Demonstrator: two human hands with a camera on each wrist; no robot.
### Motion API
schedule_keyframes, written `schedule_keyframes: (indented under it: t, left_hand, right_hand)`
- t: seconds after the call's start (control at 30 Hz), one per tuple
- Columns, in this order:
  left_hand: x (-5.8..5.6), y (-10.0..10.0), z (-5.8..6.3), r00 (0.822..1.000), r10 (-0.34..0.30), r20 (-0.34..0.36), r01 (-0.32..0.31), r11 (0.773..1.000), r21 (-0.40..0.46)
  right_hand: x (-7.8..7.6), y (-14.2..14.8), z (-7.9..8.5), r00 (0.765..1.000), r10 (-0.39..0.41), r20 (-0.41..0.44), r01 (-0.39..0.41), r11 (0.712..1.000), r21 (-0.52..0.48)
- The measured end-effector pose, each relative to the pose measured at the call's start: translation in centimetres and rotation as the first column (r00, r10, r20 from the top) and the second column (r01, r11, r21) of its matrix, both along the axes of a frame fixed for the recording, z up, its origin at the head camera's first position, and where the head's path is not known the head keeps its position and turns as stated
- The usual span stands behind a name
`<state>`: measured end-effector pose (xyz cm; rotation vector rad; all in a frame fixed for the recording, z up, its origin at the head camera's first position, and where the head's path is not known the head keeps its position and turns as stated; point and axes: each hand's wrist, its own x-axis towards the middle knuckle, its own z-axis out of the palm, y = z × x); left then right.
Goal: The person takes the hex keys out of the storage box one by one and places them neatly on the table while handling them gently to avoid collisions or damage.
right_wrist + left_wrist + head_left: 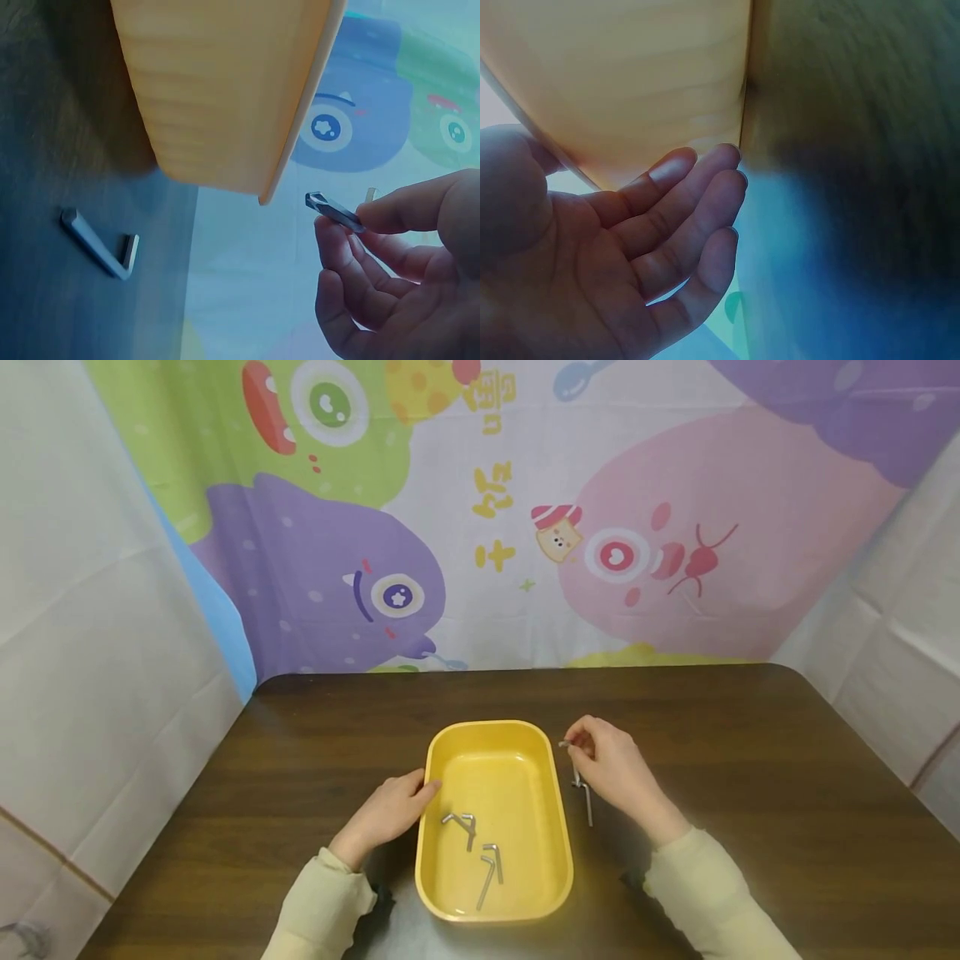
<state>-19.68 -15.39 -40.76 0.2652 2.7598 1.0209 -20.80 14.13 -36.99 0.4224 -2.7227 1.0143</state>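
Note:
A yellow plastic tray (517, 793) with rounded corners stands on the table, several silver hex keys (487, 881) lying in its near half. My left hand (390, 810) holds the tray's left side, its thumb over the rim and its fingers along the outer wall (652, 82). Just beyond the right rim, my right hand (618, 768) pinches a hex key (334, 210) between thumb and fingers, above table height. Below that hand, another hex key (97, 244) lies on the tabletop beside the tray.
The dark wood table (315, 743) runs back to a cartoon-printed curtain (510, 610). Pale cloth walls (97, 610) stand to the left and right. The tray's raised rim lies between the two hands.

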Motion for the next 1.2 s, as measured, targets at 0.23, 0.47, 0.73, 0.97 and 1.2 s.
schedule_keyframes:
  t: [0.23, 0.47, 0.73, 0.97, 1.2]
  left_hand:
    - [0.0, 0.1, -0.1, 1.0, 0.006, -0.002, -0.006, 1.0, -0.007]
    - [0.0, 0.2, -0.1, 1.0, 0.013, 0.001, -0.013, 1.0, -0.003]
    - [0.0, 0.1, 0.0, 1.0, 0.013, -0.002, -0.013, 1.0, -0.003]
    - [0.0, 0.2, 0.1, 1.0, 0.01, -0.004, -0.01, 1.0, -0.008]
    - [0.1, 0.2, 0.2, 1.0, 0.012, -0.004, -0.012, 1.0, -0.013]
  right_hand:
    - [-0.2, 0.6, -0.2, 1.0, -0.023, 0.011, 0.023, 0.999, 0.049]
    - [-0.2, 1.4, -0.7, 0.998, -0.05, 0.046, 0.047, 0.997, 0.061]
    - [-0.6, 2.0, -1.1, 0.997, -0.058, 0.058, 0.053, 0.994, 0.094]
    - [-1.0, 2.5, -1.5, 0.992, -0.079, 0.097, 0.066, 0.99, 0.124]
    - [-1.0, 2.9, -2.1, 0.975, -0.118, 0.19, 0.088, 0.983, 0.158]
